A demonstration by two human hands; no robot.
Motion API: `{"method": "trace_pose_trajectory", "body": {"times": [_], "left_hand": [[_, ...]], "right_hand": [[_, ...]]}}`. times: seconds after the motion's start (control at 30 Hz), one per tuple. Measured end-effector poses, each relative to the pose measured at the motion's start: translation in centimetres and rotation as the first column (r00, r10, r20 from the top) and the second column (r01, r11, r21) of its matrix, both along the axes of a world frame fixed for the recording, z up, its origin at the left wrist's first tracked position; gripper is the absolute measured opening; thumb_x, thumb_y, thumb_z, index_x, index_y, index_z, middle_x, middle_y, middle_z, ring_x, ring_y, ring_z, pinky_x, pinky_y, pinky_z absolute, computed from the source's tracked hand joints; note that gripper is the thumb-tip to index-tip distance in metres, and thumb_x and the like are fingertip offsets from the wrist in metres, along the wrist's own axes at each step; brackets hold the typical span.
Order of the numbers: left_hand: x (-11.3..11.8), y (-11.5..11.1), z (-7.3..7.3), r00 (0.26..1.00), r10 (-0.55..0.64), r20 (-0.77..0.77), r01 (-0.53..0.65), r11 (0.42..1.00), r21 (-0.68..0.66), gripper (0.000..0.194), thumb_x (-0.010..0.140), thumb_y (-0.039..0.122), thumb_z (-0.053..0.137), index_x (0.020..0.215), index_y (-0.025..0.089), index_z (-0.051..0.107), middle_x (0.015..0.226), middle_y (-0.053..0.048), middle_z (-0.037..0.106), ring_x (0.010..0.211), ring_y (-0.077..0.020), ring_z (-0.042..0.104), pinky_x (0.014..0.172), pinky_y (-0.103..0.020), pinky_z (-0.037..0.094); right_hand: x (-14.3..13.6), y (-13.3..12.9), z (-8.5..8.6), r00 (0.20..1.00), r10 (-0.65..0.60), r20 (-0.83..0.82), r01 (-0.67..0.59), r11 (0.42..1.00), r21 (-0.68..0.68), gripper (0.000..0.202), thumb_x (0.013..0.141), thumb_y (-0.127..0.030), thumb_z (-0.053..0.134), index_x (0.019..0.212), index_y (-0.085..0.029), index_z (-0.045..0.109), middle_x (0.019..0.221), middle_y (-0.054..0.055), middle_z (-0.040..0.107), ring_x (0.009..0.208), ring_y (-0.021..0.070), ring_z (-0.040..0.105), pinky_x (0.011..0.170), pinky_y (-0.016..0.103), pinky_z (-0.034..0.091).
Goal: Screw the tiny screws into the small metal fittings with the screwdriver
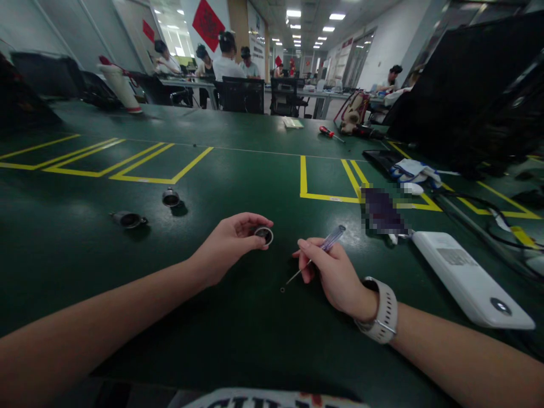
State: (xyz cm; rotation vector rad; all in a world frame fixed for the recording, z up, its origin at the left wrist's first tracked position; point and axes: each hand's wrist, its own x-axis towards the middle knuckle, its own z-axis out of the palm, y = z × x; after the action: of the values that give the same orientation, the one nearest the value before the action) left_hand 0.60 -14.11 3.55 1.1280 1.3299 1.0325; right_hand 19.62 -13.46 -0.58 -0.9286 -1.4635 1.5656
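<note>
The left hand [223,246] grips a round metal part [270,238], the right hand [340,277] a screwdriver [330,240], tip near a loose ring [283,292]; two metal pieces [170,198] lie separate, farther left on the tabletop [238,340].

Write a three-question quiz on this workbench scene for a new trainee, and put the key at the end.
1. Multiple choice: what does the right hand hold?
a) a glove
b) a screwdriver
c) a power bank
2. True or false: the watch is on the left wrist.
3. Fill in: the left hand holds a round part; ___ larger metal parts lie to its left on the table.
Key: 1 b; 2 false; 3 two
</note>
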Motion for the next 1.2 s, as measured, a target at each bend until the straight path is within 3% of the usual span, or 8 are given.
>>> {"method": "trace_pose_trajectory", "body": {"times": [0.27, 0.4, 0.53, 0.6, 0.67, 0.8, 0.97, 1.2], "left_hand": [[0.0, 0.2, 0.5, 0.972, 0.027, 0.233, -0.014, 0.998, -0.058, 0.032, 0.069, 0.008, 0.067, 0.1, 0.013, 0.062, 0.104, -0.008, 0.067, 0.09, -0.0189, 0.064, 0.083, -0.033, 0.052], [0.1, 0.2, 0.4, 0.953, 0.041, 0.299, -0.021, 0.997, -0.068, 0.026, 0.073, 0.003, 0.062, 0.097, 0.013, 0.059, 0.102, -0.007, 0.067, 0.09, -0.0189, 0.065, 0.081, -0.032, 0.053], [0.1, 0.3, 0.2, 0.934, 0.042, 0.354, -0.014, 0.997, -0.082, 0.021, 0.075, 0.002, 0.059, 0.094, 0.012, 0.058, 0.104, -0.008, 0.067, 0.09, -0.0198, 0.066, 0.081, -0.032, 0.054], [0.1, 0.4, 0.1, 0.932, 0.048, 0.36, -0.022, 0.997, -0.075, 0.02, 0.075, 0.003, 0.06, 0.093, 0.012, 0.059, 0.103, -0.008, 0.067, 0.09, -0.0193, 0.066, 0.081, -0.03, 0.054], [0.1, 0.4, 0.1, 0.937, 0.062, 0.343, -0.04, 0.997, -0.071, 0.02, 0.074, 0.003, 0.061, 0.092, 0.012, 0.06, 0.1, -0.008, 0.068, 0.089, -0.0183, 0.066, 0.082, -0.029, 0.054], [0.1, 0.4, 0.2, 0.963, 0.053, 0.266, -0.037, 0.997, -0.064, 0.026, 0.067, 0.006, 0.067, 0.092, 0.012, 0.064, 0.095, -0.006, 0.07, 0.086, -0.0175, 0.066, 0.082, -0.029, 0.052], [0.0, 0.2, -0.1, 0.984, 0.018, 0.177, -0.014, 1.0, -0.026, 0.031, 0.062, 0.01, 0.071, 0.093, 0.014, 0.067, 0.087, -0.004, 0.071, 0.083, -0.0164, 0.065, 0.08, -0.028, 0.05], [0.0, -0.4, -0.6, 0.994, -0.072, 0.088, 0.073, 0.997, -0.013, 0.032, 0.063, 0.014, 0.071, 0.096, 0.017, 0.069, 0.086, -0.002, 0.072, 0.078, -0.0136, 0.064, 0.077, -0.026, 0.049]], "right_hand": [[0.0, -0.3, 0.8, 0.985, 0.066, 0.159, -0.075, 0.996, 0.053, 0.036, 0.088, -0.039, 0.048, 0.059, -0.017, 0.053, 0.048, -0.004, 0.047, 0.047, 0.0095, 0.047, 0.051, 0.023, 0.038], [0.0, -0.7, 1.2, 0.96, 0.052, 0.276, -0.118, 0.967, 0.226, 0.035, 0.09, -0.033, 0.043, 0.06, -0.018, 0.052, 0.05, -0.003, 0.047, 0.049, 0.0105, 0.047, 0.052, 0.024, 0.037], [-0.1, -1.5, 1.3, 0.939, -0.014, 0.344, -0.201, 0.789, 0.581, 0.033, 0.09, -0.024, 0.043, 0.058, -0.018, 0.046, 0.055, -0.002, 0.046, 0.058, 0.012, 0.047, 0.065, 0.029, 0.039], [-0.2, -1.8, 1.4, 0.922, -0.023, 0.386, -0.263, 0.695, 0.669, 0.03, 0.089, -0.021, 0.044, 0.059, -0.018, 0.043, 0.058, -0.001, 0.046, 0.061, 0.0122, 0.045, 0.068, 0.031, 0.038], [-0.2, -1.9, 1.5, 0.908, -0.01, 0.418, -0.309, 0.657, 0.688, 0.027, 0.089, -0.02, 0.046, 0.062, -0.018, 0.043, 0.061, -0.001, 0.048, 0.062, 0.012, 0.044, 0.067, 0.03, 0.038], [-0.2, -1.9, 1.8, 0.939, -0.04, 0.341, -0.233, 0.655, 0.719, 0.018, 0.089, -0.017, 0.046, 0.072, -0.017, 0.05, 0.068, 0.001, 0.055, 0.065, 0.0121, 0.049, 0.067, 0.029, 0.04], [0.1, -2.0, 1.6, 0.975, -0.109, 0.193, -0.093, 0.588, 0.804, 0.006, 0.087, -0.013, 0.05, 0.087, -0.016, 0.055, 0.083, 0.004, 0.062, 0.08, 0.0134, 0.056, 0.077, 0.03, 0.043], [0.0, -1.8, 1.4, 0.964, -0.137, 0.228, -0.103, 0.598, 0.795, 0.009, 0.087, -0.012, 0.051, 0.093, -0.017, 0.056, 0.089, 0.005, 0.062, 0.085, 0.0136, 0.056, 0.08, 0.03, 0.044]]}}
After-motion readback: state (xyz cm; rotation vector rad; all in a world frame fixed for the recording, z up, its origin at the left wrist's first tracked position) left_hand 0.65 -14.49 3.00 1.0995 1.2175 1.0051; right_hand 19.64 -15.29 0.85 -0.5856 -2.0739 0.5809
